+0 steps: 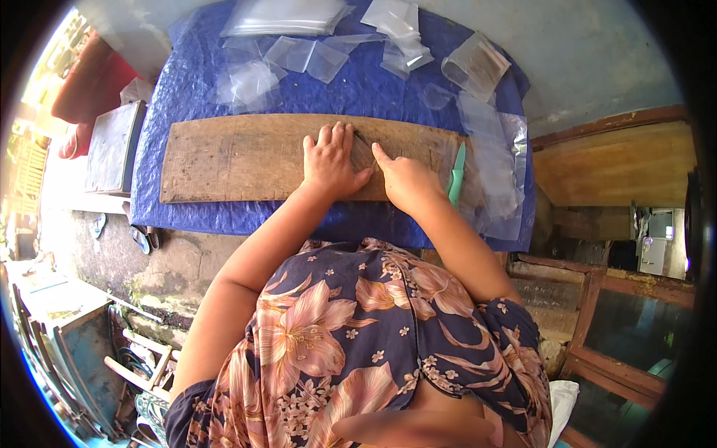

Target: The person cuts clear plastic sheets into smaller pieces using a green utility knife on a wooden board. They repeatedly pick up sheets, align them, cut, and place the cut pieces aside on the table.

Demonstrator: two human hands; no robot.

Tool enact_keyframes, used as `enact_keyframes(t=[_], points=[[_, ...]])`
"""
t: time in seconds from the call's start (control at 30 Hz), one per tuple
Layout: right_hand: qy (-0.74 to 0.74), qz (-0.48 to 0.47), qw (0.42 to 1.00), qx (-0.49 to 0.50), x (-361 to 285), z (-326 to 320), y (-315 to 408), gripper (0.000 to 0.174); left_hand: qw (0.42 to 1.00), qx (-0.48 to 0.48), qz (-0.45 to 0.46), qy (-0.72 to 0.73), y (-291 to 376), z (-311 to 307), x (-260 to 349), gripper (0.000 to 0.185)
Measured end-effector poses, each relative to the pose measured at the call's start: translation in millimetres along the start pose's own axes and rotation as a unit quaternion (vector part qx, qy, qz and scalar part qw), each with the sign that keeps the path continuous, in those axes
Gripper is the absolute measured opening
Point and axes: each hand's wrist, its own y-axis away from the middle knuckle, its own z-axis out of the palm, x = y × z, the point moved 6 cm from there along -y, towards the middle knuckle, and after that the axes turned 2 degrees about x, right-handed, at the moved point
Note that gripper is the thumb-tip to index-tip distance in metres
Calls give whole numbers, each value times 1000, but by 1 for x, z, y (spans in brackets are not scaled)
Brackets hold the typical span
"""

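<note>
A long wooden board [241, 157] lies across a blue tarpaulin [190, 84]. My left hand [333, 162] presses flat on the board, its thumb spread out, over a small piece of clear plastic [363, 154]. Just right of that piece, my right hand [406, 176] points with its index finger at the plastic's edge, the other fingers curled; whether they hold something is hidden. A knife with a green handle and green blade [457, 176] rests near the board's right end, beside my right hand, its tip pointing away from me.
Clear plastic bags [285, 17] are stacked at the tarpaulin's far edge, with loose plastic pieces [307, 59] nearer the board. More plastic sheets [493, 157] overlap at the right. A grey box [115, 148] stands at the left, and a wooden-framed window [627, 330] is at the lower right.
</note>
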Motion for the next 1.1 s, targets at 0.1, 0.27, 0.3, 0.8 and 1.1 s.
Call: enact_keyframes(t=[0.1,0.27,0.3,0.8,1.1], points=[[7,-10,1000,8,0,-1,0,55,1000,3,7,0,0,1,0,88],[19,-30,999,13,-1,0,1,55,1000,4,9,4,0,3,-1,87],[21,-26,999,14,0,0,2,55,1000,6,9,2,0,3,-1,87],[57,-48,997,25,8,2,14,55,1000,-12,-9,8,0,0,-2,88],[48,-40,998,-9,12,3,20,56,1000,-5,-3,2,1,4,-1,89]])
